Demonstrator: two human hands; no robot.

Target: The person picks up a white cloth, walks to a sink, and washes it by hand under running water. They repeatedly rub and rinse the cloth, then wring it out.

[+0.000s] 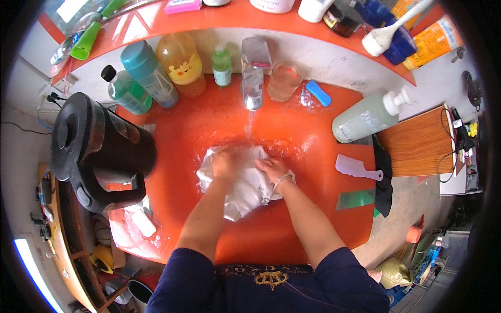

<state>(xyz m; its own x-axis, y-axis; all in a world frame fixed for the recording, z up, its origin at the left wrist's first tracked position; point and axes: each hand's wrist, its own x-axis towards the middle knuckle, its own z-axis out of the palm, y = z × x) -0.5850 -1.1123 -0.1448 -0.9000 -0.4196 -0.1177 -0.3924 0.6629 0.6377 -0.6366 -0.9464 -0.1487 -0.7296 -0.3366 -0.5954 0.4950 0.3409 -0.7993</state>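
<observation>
A wet white cloth (246,191) lies bunched in an orange sink basin (313,219). From the metal faucet (252,92) a thin stream of water (249,124) runs down behind the cloth, and ripples show around it. My left hand (225,162) is on the cloth's left part; motion blur hides its fingers. My right hand (273,169), with a bracelet (282,180) at the wrist, grips the right side of the cloth, its fingers pointing inward. Folds of cloth bulge below both hands.
A black electric kettle (105,152) stands on the left rim, near a white soap bar (143,223). Several bottles (135,94) and a cup (284,82) line the back. At right are a pump bottle (358,121) and a purple comb (356,167). An orange shelf (235,19) overhangs behind.
</observation>
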